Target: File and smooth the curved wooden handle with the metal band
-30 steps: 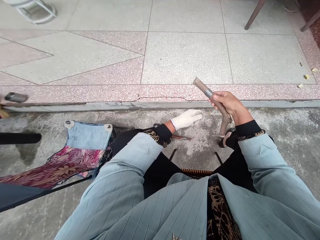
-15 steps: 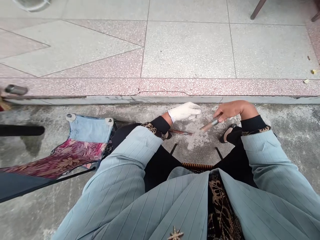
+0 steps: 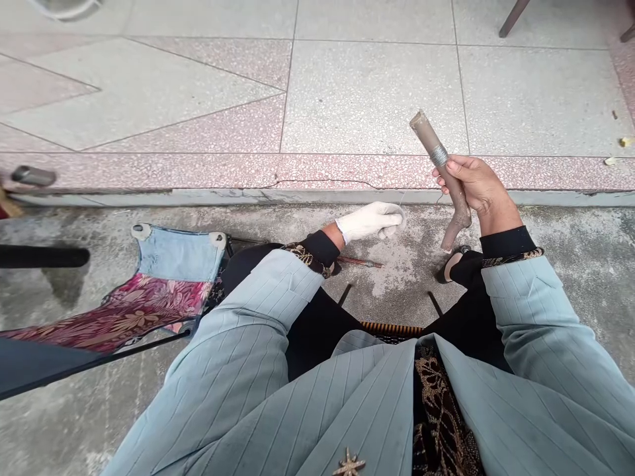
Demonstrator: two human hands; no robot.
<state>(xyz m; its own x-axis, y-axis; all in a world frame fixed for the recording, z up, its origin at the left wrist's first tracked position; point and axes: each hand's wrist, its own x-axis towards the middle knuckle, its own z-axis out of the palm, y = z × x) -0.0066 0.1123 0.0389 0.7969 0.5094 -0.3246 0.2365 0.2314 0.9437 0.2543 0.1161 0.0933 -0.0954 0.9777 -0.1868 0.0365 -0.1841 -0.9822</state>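
My bare right hand (image 3: pixel 473 180) grips a crooked brown wooden stick (image 3: pixel 455 188), its fingers closed around the middle. Bright metal wire (image 3: pixel 439 156) is wound in a tight band around the stick, just above my thumb. The straight end points up and left over the tiled step, and the bent end hangs near my right shoe. Lower and to the left, my left hand (image 3: pixel 372 221) wears a white knitted glove. Its fingers are closed at a small grey loop of what looks like thin wire (image 3: pixel 403 217), with a faint strand rising from it; the glove hides most of it.
A raised tiled step (image 3: pixel 198 168) runs across in front of me. A thin reddish rod (image 3: pixel 362 262) lies on the concrete between my feet. To the left stands a folding frame with patterned cloth (image 3: pixel 133 304). A grey cylinder (image 3: pixel 34 175) rests on the step's left end.
My right hand has raised and turned the stick, so its free end swung from pointing down-left to up-left. My gloved left hand has barely shifted.
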